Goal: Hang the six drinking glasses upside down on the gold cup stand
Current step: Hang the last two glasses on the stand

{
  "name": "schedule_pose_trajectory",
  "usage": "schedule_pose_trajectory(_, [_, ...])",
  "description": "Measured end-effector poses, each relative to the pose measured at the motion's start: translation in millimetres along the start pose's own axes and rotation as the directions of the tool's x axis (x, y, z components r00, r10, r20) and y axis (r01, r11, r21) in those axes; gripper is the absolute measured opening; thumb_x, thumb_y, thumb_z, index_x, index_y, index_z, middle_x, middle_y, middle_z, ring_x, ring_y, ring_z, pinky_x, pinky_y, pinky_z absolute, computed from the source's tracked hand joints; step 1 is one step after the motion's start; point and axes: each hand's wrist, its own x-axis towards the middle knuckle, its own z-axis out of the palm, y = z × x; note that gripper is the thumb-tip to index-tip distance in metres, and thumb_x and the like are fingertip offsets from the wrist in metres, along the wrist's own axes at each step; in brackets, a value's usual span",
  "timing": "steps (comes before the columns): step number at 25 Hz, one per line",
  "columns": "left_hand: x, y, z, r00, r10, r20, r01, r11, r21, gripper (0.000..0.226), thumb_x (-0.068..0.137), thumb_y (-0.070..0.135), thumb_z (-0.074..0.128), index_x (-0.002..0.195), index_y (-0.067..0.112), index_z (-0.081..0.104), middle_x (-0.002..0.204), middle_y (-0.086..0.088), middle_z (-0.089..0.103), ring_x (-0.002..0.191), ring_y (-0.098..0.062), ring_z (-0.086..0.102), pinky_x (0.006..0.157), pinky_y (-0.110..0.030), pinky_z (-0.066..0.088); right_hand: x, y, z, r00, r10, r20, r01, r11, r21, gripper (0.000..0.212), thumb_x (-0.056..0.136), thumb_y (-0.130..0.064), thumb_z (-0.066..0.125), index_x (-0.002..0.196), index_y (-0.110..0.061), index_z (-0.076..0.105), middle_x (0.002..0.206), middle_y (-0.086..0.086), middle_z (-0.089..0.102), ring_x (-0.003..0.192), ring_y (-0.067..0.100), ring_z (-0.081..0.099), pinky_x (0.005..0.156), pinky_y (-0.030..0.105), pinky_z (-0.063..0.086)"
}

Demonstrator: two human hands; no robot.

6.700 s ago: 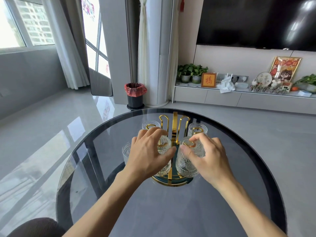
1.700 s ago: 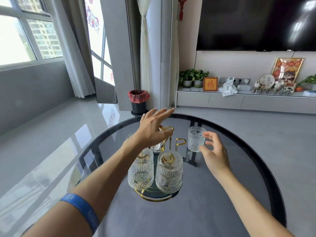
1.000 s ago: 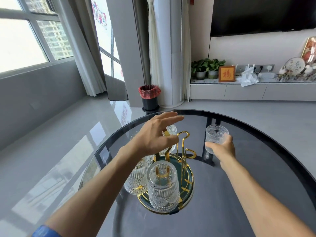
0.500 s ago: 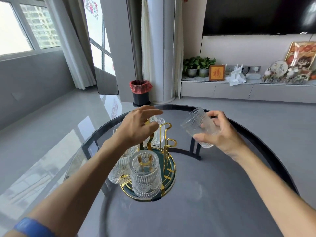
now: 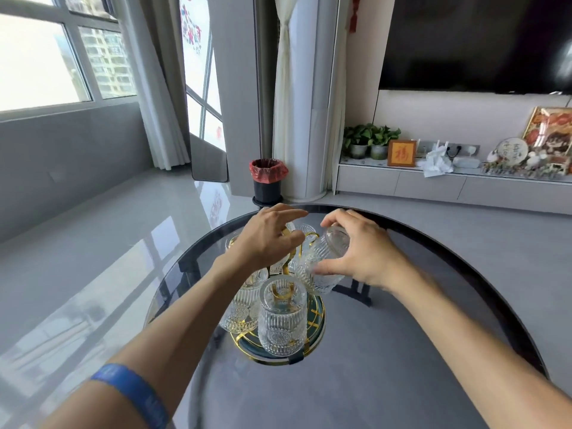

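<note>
1. Lowering the tilted glass onto a prong is the step in hand, and the largest risk sits with the gold wire cup stand on its round green-and-gold base. It rests near the centre of the round dark glass table. A sideways push against a prong could tip or slide the loaded stand.
2. The right hand grips one clear ribbed drinking glass around its wall, at about 2 o'clock from the stand centre. The glass is tilted, base up and away, mouth down toward the stand. A misaligned mouth would catch the prong tip, or the rim would strike the neighbouring glass and chip.
3. The left hand is over the stand top at about 11 o'clock, fingers curled. Whether it pinches a prong or only rests there cannot be told. If it lets go early, the stand loses its bracing.
4. Count, glasses: one front hung glass at 6 o'clock and one left hung glass at 8 o'clock show clearly. At least one more base shows at 12 o'clock behind the hands; others are hidden. One is in hand.
5. Count, others: one stand, one table, two hands.
</note>
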Motion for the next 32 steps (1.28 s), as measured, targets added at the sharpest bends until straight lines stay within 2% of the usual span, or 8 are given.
schedule_pose_trajectory(5, [-1.3, -2.5, 0.0, 0.998, 0.038, -0.042, -0.038, 0.999, 0.002, 0.071, 0.076, 0.057, 0.042, 0.132, 0.019, 0.063, 0.136, -0.002, 0.06, 0.117, -0.017, 0.055, 0.087, -0.025, 0.041, -0.7, 1.5, 39.0, 0.992, -0.091, 0.087, 0.093, 0.995, -0.021, 0.079, 0.063, -0.047, 0.083, 0.129, -0.031, 0.042, 0.126, -0.009, 0.05, 0.117, 0.016, 0.053, 0.091, 0.034, 0.044])
schedule_pose_trajectory(12, [11.5, -11.8, 5.6, 0.997, 0.038, -0.066, -0.037, 0.999, 0.016, 0.051, 0.081, 0.034, 0.049, 0.125, 0.018, 0.068, 0.133, -0.004, 0.062, 0.11, -0.017, 0.059, 0.081, -0.017, 0.04, -9.3, 21.7, 42.9, 0.992, -0.108, 0.061, 0.098, 0.984, 0.149, 0.075, 0.069, -0.062, 0.074, 0.131, -0.037, 0.042, 0.125, -0.023, 0.051, 0.112, -0.006, 0.052, 0.091, 0.014, 0.04])
schedule_pose_trajectory(16, [16.2, -19.1, -1.2, 0.998, 0.013, -0.066, -0.013, 1.0, -0.006, 0.051, 0.08, 0.032, 0.049, 0.126, 0.019, 0.068, 0.133, -0.006, 0.061, 0.112, -0.02, 0.058, 0.09, -0.037, 0.052, 1.6, 49.6, 54.8, 0.955, 0.254, -0.151, -0.113, 0.787, 0.606, 0.045, 0.077, -0.062, 0.06, 0.112, -0.032, 0.058, 0.11, -0.014, 0.065, 0.102, 0.004, 0.063, 0.08, 0.024, 0.049])
schedule_pose_trajectory(19, [20.1, -21.8, -4.2, 1.0, -0.002, -0.027, 0.001, 0.999, -0.04, 0.053, 0.078, 0.031, 0.049, 0.128, 0.02, 0.066, 0.136, -0.005, 0.059, 0.117, -0.021, 0.056, 0.093, -0.043, 0.052, 26.5, 78.8, 81.6, 0.874, 0.463, -0.147, -0.307, 0.76, 0.573, 0.032, 0.084, -0.044, 0.061, 0.111, -0.026, 0.058, 0.11, -0.005, 0.065, 0.096, 0.017, 0.063, 0.07, 0.026, 0.046])
schedule_pose_trajectory(22, [20.4, -21.9, -3.6, 1.0, -0.002, -0.019, 0.001, 0.999, -0.047, 0.055, 0.077, 0.033, 0.049, 0.128, 0.023, 0.066, 0.137, -0.002, 0.058, 0.12, -0.019, 0.054, 0.094, -0.044, 0.052, 49.5, 101.8, 117.7, 0.869, 0.494, 0.009, -0.439, 0.763, 0.474, 0.05, 0.082, -0.034, 0.064, 0.129, -0.026, 0.051, 0.128, -0.001, 0.06, 0.103, 0.019, 0.059, 0.074, 0.029, 0.046])
schedule_pose_trajectory(27, [24.4, -25.9, -0.9, 1.0, 0.009, 0.0, -0.009, 0.999, -0.047, 0.058, 0.076, 0.032, 0.047, 0.132, 0.028, 0.062, 0.143, 0.002, 0.052, 0.124, -0.017, 0.049, 0.094, -0.039, 0.049, 85.4, 121.8, 159.0, 0.906, 0.375, 0.196, -0.409, 0.66, 0.63, 0.105, 0.054, -0.068, 0.053, 0.148, -0.024, 0.035, 0.154, 0.004, 0.039, 0.137, 0.028, 0.041, 0.111, 0.046, 0.036])
schedule_pose_trajectory(30, [30.6, -25.3, 1.0, 0.999, 0.03, 0.038, -0.028, 0.998, -0.065, 0.061, 0.076, 0.029, 0.048, 0.136, 0.031, 0.058, 0.147, 0.004, 0.047, 0.131, -0.015, 0.044, 0.097, -0.033, 0.039, 113.8, 144.1, 177.7, 0.854, 0.396, 0.338, -0.491, 0.394, 0.777, 0.066, 0.086, -0.057, 0.048, 0.141, -0.021, 0.048, 0.15, 0.005, 0.046, 0.132, 0.023, 0.048, 0.109, 0.047, 0.039])
schedule_pose_trajectory(32, [35.4, -23.8, 2.5, 0.996, 0.057, 0.072, -0.051, 0.995, -0.081, 0.062, 0.076, 0.027, 0.049, 0.138, 0.031, 0.056, 0.148, 0.003, 0.048, 0.133, -0.014, 0.043, 0.1, -0.031, 0.034, 123.0, 149.4, 183.6, 0.808, 0.433, 0.399, -0.522, 0.215, 0.825, 0.038, 0.095, -0.045, 0.045, 0.109, -0.017, 0.067, 0.118, 0.008, 0.065, 0.095, 0.012, 0.069, 0.086, 0.035, 0.053])
